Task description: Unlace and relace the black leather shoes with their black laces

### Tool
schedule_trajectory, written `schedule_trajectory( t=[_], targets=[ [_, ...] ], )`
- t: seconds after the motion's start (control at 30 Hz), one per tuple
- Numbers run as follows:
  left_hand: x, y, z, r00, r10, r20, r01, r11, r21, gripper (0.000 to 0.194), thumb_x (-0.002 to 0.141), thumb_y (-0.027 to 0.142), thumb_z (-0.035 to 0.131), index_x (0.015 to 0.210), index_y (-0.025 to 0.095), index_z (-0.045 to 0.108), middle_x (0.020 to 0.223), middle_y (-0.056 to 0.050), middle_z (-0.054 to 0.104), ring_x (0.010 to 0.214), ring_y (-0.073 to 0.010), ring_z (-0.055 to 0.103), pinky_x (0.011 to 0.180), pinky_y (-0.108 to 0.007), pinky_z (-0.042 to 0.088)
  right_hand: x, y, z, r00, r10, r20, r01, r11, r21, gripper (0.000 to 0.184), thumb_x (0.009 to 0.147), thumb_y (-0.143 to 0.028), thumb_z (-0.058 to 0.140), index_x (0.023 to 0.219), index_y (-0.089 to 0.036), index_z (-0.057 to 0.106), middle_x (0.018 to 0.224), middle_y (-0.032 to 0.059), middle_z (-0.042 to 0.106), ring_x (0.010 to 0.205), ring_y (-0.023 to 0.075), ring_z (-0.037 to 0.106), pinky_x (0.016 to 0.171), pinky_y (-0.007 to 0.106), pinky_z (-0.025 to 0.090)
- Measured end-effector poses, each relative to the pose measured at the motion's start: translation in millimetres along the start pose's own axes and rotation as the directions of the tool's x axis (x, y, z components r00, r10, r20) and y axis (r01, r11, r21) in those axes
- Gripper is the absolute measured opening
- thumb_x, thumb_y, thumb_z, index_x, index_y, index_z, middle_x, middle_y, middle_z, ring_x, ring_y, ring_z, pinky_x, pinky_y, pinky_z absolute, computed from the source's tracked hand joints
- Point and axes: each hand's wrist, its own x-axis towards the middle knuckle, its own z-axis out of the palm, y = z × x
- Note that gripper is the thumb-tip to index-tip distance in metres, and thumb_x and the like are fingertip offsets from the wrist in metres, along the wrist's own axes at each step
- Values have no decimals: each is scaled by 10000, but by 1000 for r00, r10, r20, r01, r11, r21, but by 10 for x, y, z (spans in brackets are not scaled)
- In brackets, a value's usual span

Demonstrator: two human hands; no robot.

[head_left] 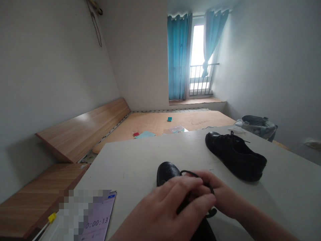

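A black leather shoe [167, 171] lies on the white table [140, 157], toe pointing away from me. My left hand [170, 204] covers most of its top, with fingers bent over the lacing. From the other side my right hand [210, 185] meets it, its fingertips largely hidden behind the left. A black shoelace [189, 172] loops out between my hands, and another part curls below the fingers on the right. Both hands appear closed on the lace. The matching black shoe [235, 155] stands farther off to the right, its lace tied in a bow.
A phone [97, 217] showing a running timer lies at the table's left front, partly pixelated. Beyond the table is a wooden bed board [150, 118] with small cards and papers. A grey-blue bag [260, 127] sits past the far right edge. Teal curtains [178, 57] hang at the window.
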Motion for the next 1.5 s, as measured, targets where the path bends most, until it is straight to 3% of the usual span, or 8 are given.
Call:
schedule_trajectory(
  t=[0.1,0.23,0.37,0.5,0.8,1.03,1.33,1.5],
  targets=[
    [-6,19,54,1000,-25,-7,26,989,143,235,926,170,497,1108,222,637,1133,-79,679,1004,-258,642,850,-385,541,106,9,-53,994,72,-88,-57,986,157,300,806,-446,669,944,-180,669,678,9,656,585,106,547,531,205,396],
    [52,58,324,931,-41,363,-25,984,175,140,885,207,588,822,170,707,792,-57,735,734,-248,684,616,-329,544,162,39,-30,999,24,-33,-24,1000,9,303,860,-450,592,941,-158,613,727,50,688,575,107,524,505,210,358],
    [43,156,325,808,-292,512,217,955,201,245,892,179,515,870,148,757,867,-109,756,779,-304,719,628,-361,554,119,147,78,999,-33,6,34,977,-210,172,865,-323,536,920,-191,632,824,33,671,715,150,592,649,266,475],
    [-74,138,131,706,-558,436,492,829,265,392,908,153,369,851,136,757,835,-142,752,751,-305,725,650,-383,549,91,230,93,991,-128,22,127,917,-379,210,907,-279,456,968,-200,641,846,39,663,725,161,585,674,282,484],
    [-219,3,355,709,-598,375,538,802,260,238,719,193,641,922,141,753,1076,-131,693,1022,-336,618,769,-398,554,119,207,120,985,-168,44,172,912,-371,183,886,-240,455,872,-174,625,771,27,624,677,149,550,617,249,451],
    [-229,-56,320,719,-528,451,528,838,138,533,665,212,768,1185,159,662,1327,-145,588,1229,-397,502,999,-525,452,95,232,182,973,-229,19,212,860,-463,206,898,-239,437,868,-193,636,784,28,658,689,164,585,650,265,463],
    [-280,-67,380,707,-583,401,601,794,93,809,721,220,629,1460,96,325,1221,-169,647,1046,-347,632,866,-448,532,73,248,207,969,-247,19,219,816,-535,217,896,-238,431,875,-183,639,767,33,658,696,172,589,640,264,455],
    [-178,-98,351,716,-530,455,497,844,200,651,595,119,725,1233,123,598,1219,-166,651,1088,-378,604,869,-486,532,66,234,212,970,-242,27,214,795,-568,222,880,-201,421,890,-181,642,792,40,673,708,177,602,649,271,458]
  ],
)
